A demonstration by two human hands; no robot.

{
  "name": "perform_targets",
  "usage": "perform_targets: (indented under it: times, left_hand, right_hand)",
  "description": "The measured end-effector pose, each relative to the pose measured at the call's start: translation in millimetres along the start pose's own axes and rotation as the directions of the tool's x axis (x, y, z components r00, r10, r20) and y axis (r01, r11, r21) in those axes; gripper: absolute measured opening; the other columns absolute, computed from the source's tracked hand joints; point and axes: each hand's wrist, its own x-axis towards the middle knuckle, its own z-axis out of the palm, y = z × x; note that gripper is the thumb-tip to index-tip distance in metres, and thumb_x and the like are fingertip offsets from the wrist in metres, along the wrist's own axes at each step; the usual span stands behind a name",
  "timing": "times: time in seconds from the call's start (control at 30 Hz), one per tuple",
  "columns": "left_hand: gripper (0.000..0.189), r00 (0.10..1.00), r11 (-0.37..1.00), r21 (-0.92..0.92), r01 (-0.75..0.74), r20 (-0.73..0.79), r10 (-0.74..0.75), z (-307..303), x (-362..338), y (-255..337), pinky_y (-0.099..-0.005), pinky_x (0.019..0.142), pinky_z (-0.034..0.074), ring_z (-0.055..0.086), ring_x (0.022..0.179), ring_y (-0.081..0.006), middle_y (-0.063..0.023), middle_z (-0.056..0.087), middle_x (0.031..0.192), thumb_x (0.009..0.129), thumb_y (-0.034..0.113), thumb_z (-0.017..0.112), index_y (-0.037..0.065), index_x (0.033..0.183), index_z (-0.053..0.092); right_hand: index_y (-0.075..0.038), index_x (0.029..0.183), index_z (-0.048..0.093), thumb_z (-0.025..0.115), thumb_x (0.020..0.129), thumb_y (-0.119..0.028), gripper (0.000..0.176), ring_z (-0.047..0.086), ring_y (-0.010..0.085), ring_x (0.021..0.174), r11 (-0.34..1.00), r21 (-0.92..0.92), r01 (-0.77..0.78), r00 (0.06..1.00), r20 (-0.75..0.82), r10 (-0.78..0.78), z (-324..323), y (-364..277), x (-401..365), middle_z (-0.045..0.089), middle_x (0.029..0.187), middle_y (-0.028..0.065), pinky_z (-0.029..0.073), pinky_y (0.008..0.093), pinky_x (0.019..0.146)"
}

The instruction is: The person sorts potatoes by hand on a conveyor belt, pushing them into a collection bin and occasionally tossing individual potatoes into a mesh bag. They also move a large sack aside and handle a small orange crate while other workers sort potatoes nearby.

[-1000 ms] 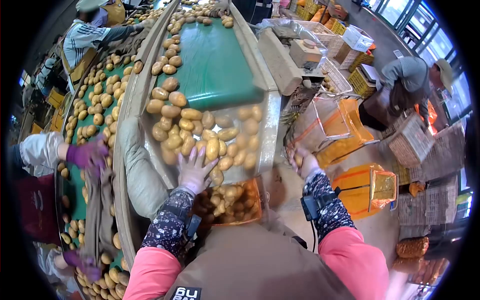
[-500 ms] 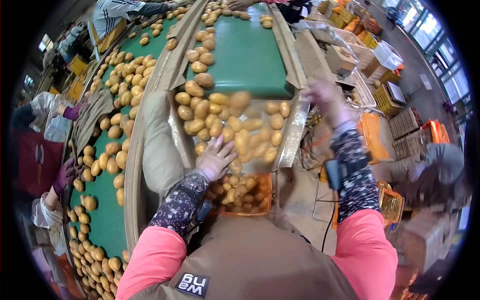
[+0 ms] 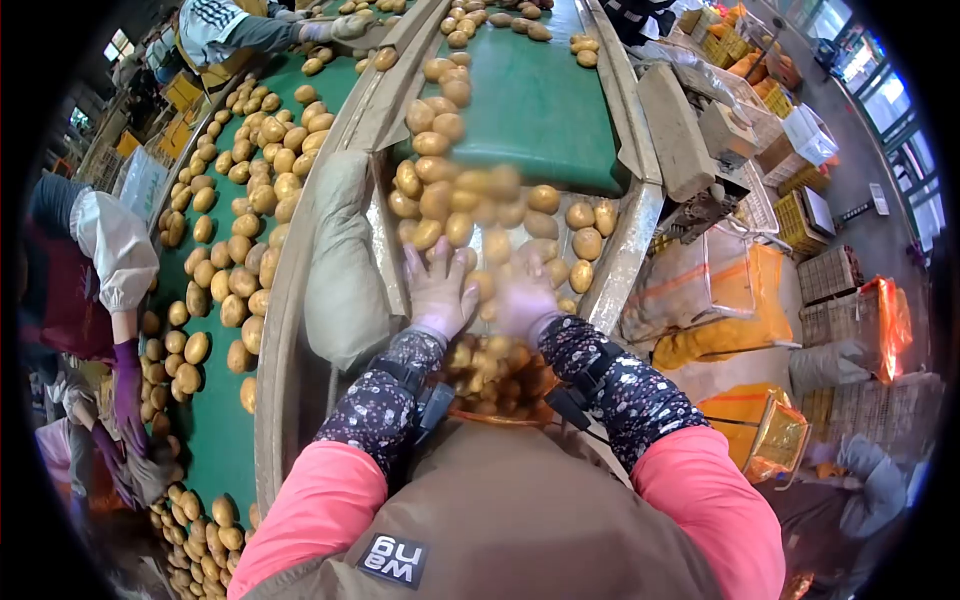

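Observation:
Potatoes (image 3: 435, 200) lie on a metal chute (image 3: 625, 240) at the lower end of a green conveyor belt (image 3: 530, 115); some near its middle are blurred by motion. My left hand (image 3: 440, 292) is open, fingers spread against the nearest potatoes on the chute's left side. Beside it, my right hand (image 3: 522, 298) lies over the lower chute, its fingers smeared by motion close to the potatoes. Just below both hands, more potatoes (image 3: 490, 372) fill an orange-rimmed container (image 3: 500, 418) in front of my apron.
A padded grey cushion (image 3: 343, 265) lines the chute's left side. Farther left runs a second green belt (image 3: 215, 440) with many potatoes, where gloved co-workers' hands (image 3: 128, 400) reach in. Orange sacks (image 3: 725, 310), a wire stand and stacked crates (image 3: 830, 320) stand at right.
My right hand has come from beyond the chute's right rail onto the lower chute beside my left. My left hand remains at the potatoes. The view has shifted slightly.

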Motion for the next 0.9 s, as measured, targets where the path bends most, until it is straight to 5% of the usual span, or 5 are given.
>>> perform_targets:
  times: [0.1, 0.2, 0.43, 0.73, 0.9]
  left_hand:
    - [0.056, 0.994, 0.995, -0.014, -0.103, 0.032, 0.104, -10.8, -5.8, -4.7, -0.0663, 0.114, 0.018, 0.02, 0.136, -0.0623, -0.0158, 0.041, 0.149, 0.09, 0.043, 0.058, 0.017, 0.139, 0.054]
    - [0.053, 0.955, 0.959, -0.028, -0.284, 0.087, 0.285, -14.5, -14.4, -11.2, -0.0659, 0.114, 0.021, 0.027, 0.133, -0.0609, -0.0129, 0.048, 0.143, 0.089, 0.045, 0.058, 0.019, 0.135, 0.057]
    - [0.058, 0.741, 0.738, -0.224, -0.637, 0.087, 0.666, -2.2, -25.2, -27.6, -0.0637, 0.113, 0.025, 0.033, 0.139, -0.0437, -0.0113, 0.048, 0.144, 0.084, 0.05, 0.066, 0.021, 0.134, 0.058]
    - [0.071, 0.788, 0.792, -0.216, -0.571, 0.128, 0.603, -5.4, -32.0, -25.3, -0.073, 0.11, 0.015, 0.029, 0.144, -0.0382, -0.0074, 0.039, 0.152, 0.078, 0.061, 0.065, 0.029, 0.14, 0.052]
    - [0.073, 0.767, 0.782, -0.193, -0.593, 0.162, 0.621, -5.2, -33.7, -29.0, -0.0771, 0.106, 0.017, 0.029, 0.145, -0.0344, -0.0062, 0.039, 0.152, 0.077, 0.064, 0.065, 0.03, 0.14, 0.051]
  right_hand:
    - [-0.009, 0.122, 0.062, 0.062, 0.083, -0.021, 0.041, 0.058, 0.0425, 0.112, 0.989, -0.118, 0.084, 0.996, -0.005, -0.085, -9.4, 7.3, 10.1, 0.059, 0.12, 0.0236, 0.046, 0.0504, 0.097]
    - [-0.005, 0.11, 0.065, 0.063, 0.077, -0.012, 0.034, 0.062, 0.0385, 0.103, 0.97, 0.24, 0.033, 0.92, -0.388, 0.065, -31.5, 14.2, 29.4, 0.065, 0.111, 0.0187, 0.05, 0.047, 0.091]
    - [-0.007, 0.115, 0.063, 0.062, 0.078, -0.009, 0.037, 0.064, 0.0335, 0.1, 0.993, -0.053, 0.102, 0.887, -0.448, -0.115, -40.7, 18.9, 72.2, 0.061, 0.12, 0.0173, 0.052, 0.0457, 0.088]
    - [-0.009, 0.108, 0.064, 0.064, 0.08, -0.012, 0.028, 0.066, 0.0359, 0.098, 0.999, -0.006, 0.037, 0.987, -0.156, -0.038, -28.9, 15.5, 91.4, 0.058, 0.122, 0.0215, 0.054, 0.047, 0.084]
    - [-0.016, 0.117, 0.066, 0.074, 0.072, -0.02, 0.046, 0.064, 0.0403, 0.098, 0.981, 0.159, 0.115, 0.943, -0.327, -0.058, -22.7, 10.4, 74.0, 0.06, 0.112, 0.0224, 0.053, 0.0471, 0.085]
